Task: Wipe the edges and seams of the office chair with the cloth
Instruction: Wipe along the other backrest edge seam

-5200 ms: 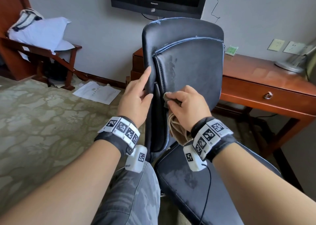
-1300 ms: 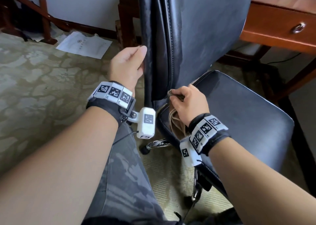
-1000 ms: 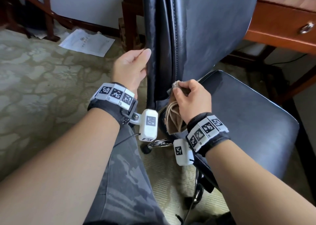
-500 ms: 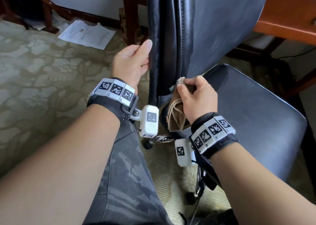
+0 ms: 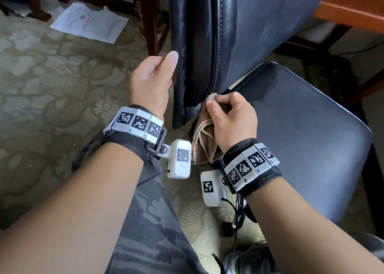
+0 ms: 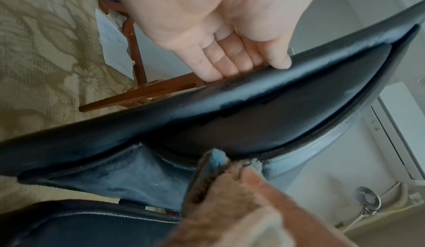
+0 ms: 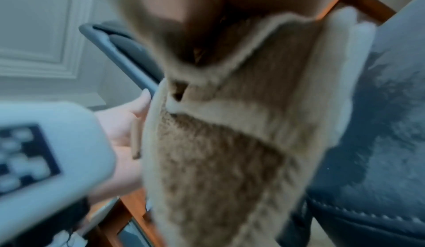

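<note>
The black leather office chair's backrest (image 5: 259,24) stands upright, its seat (image 5: 301,138) to the right. My left hand (image 5: 164,72) grips the backrest's left edge, thumb on the side; the left wrist view shows its fingers (image 6: 230,65) curled round the rear edge (image 6: 207,109). My right hand (image 5: 216,105) pinches a tan cloth (image 5: 205,142) and presses its bunched tip into the stitched seam (image 5: 216,55) near the backrest's lower end. The rest of the cloth (image 7: 218,151) hangs below the hand beside the seat (image 7: 379,142).
A wooden desk (image 5: 353,18) stands behind the chair at the right, with a cable (image 5: 363,51) on the floor under it. A sheet of paper (image 5: 89,23) lies on the patterned carpet near a wooden furniture leg (image 5: 149,24). My knee (image 5: 145,221) is just below the hands.
Since five seconds ago my right hand has run the cloth down the seam to the backrest's lower end. In the last second it edged slightly upward. My left hand followed down the edge.
</note>
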A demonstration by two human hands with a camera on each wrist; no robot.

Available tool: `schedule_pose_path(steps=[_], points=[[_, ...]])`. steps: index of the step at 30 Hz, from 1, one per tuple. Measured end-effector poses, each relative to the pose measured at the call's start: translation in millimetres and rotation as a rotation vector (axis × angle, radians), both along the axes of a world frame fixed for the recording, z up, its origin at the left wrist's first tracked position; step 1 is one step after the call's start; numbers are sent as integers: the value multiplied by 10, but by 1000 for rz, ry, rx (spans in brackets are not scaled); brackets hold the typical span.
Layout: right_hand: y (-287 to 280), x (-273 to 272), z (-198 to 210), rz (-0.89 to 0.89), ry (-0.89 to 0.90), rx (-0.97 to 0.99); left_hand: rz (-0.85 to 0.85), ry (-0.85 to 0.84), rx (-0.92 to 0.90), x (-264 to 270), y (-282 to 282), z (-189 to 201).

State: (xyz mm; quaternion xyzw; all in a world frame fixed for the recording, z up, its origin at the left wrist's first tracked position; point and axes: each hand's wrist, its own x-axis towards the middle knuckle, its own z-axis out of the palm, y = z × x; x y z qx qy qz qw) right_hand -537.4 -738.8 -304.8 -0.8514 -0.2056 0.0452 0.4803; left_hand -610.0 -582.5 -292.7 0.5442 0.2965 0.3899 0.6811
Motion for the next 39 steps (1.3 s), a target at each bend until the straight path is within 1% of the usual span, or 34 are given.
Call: schedule_pose_path(steps=[7, 10, 13, 15, 19, 24, 26, 29, 31, 34, 39], points=[[52, 58, -51, 43, 25, -75, -26, -85, -57, 71, 53, -101], [8, 80, 86, 39, -36, -38, -41, -122, -94, 75, 55, -190], [-1, 90, 229, 26, -112, 17, -18, -101, -76, 102, 51, -236], [19, 90, 229, 27, -112, 19, 6, -87, -61, 133, 28, -213], [81, 105, 51, 36, -24, -22, 23, -126, -72, 169, 41, -234], [201, 136, -224, 41, 111, -54, -24, -100, -39, 161, 89, -303], [287, 135, -383, 15, 192, -26, -51, -103, -37, 137, 91, -310], [405, 108, -542, -36, 290, 85, -114, -121, -71, 109, 128, -363], [458, 94, -574, -67, 324, 118, -144, -121, -86, 97, 152, -409], [489, 82, -550, -105, 340, 162, -147, -64, -75, 102, 152, -453], [361, 150, -434, -94, 316, 221, -130, -52, -78, 139, 138, -442]])
